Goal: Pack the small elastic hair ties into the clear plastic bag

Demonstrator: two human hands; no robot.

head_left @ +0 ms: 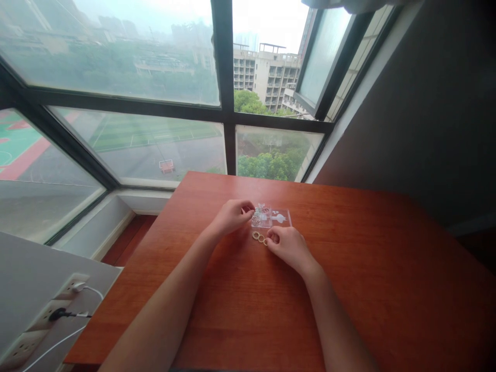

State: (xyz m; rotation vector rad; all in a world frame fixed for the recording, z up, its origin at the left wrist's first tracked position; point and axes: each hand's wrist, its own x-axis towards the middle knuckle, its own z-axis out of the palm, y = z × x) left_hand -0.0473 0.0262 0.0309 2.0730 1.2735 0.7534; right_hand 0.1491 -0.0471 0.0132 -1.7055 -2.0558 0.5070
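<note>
A small clear plastic case lies on the wooden table, with white markings on its right part. Ring-like pieces show in its left part. My left hand is at the case's left edge, thumb and fingers closed on it. In front of the case, several pale gold rings lie in a short row. My right hand is beside them, its fingertips pinched at the rightmost ring. The fingers partly cover that ring.
The reddish-brown table reaches toward dark-framed windows at the back. A grey wall rises on the right. At the lower left, wall sockets hold plugs with a white cable and a black plug.
</note>
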